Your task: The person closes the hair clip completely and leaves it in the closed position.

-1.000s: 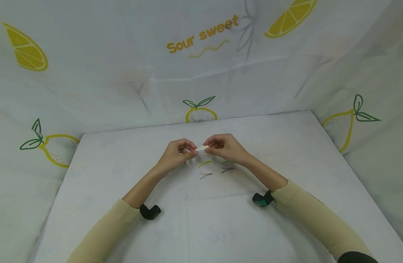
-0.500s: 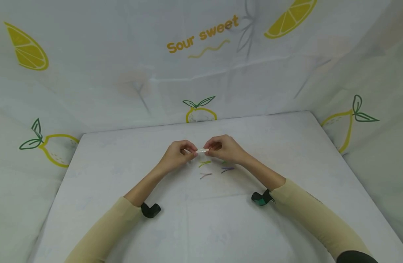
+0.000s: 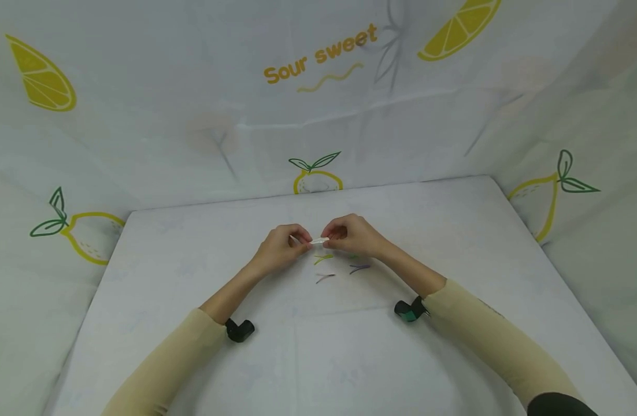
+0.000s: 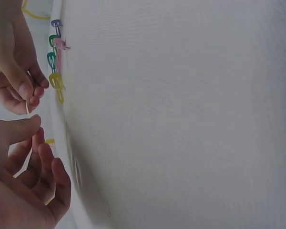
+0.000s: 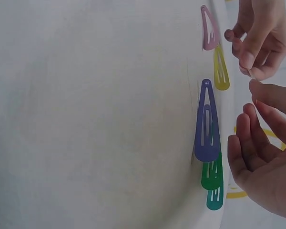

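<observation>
A pale snap hair clip (image 3: 319,240) spans the gap between both hands, held above the table. My left hand (image 3: 283,247) pinches one end between thumb and forefinger. At the other end, the thumb and fingers of my right hand (image 3: 356,234) grip it. Fingertips cover both ends of the clip, and only a thin edge shows in the wrist views. Beneath the hands lie a yellow clip (image 5: 221,69), a pink clip (image 5: 209,31) and a purple clip (image 5: 207,124). Two green clips, one bright green (image 5: 212,176) and one teal (image 5: 214,198), lie past the purple one.
A white cloth covers the table (image 3: 318,358). Behind it and at both sides hang white curtains (image 3: 193,144) with lemon prints. Black wrist camera mounts (image 3: 240,330) stick out below each sleeve, close over the table.
Both hands have lowered slightly toward the near side with the pale hair clip between them. The forearms have shifted a little. The clips on the table have stayed put.
</observation>
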A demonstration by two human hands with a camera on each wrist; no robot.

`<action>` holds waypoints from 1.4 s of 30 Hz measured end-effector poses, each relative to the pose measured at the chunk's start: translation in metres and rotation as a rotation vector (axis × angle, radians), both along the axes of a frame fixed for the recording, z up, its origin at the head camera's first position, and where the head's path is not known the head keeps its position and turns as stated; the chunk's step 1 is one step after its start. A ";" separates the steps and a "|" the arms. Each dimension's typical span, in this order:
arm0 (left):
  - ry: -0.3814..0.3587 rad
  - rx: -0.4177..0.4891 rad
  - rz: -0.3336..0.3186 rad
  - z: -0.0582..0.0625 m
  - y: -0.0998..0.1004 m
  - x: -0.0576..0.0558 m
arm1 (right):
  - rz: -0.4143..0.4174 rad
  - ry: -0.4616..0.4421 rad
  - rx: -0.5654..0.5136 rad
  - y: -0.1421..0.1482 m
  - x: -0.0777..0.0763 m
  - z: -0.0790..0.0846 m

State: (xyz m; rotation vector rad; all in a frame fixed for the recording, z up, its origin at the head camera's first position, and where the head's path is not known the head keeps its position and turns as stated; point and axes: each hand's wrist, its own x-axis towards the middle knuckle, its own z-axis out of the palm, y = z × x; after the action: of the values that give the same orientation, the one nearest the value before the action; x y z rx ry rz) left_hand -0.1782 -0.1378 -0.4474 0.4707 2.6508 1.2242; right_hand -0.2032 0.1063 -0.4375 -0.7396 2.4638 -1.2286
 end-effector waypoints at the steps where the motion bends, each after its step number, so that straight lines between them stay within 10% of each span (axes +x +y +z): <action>1: -0.005 -0.008 -0.002 0.000 0.000 -0.001 | 0.001 -0.001 0.006 -0.001 -0.001 0.000; 42: 0.001 -0.153 -0.007 -0.012 0.006 -0.013 | 0.000 -0.037 0.177 -0.008 -0.010 -0.002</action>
State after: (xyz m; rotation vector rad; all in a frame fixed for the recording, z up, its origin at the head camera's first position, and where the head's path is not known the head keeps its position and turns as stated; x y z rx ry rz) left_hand -0.1910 -0.1314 -0.4597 0.4547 2.7147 1.0087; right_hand -0.2135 0.0979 -0.4396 -0.6631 2.5019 -0.9982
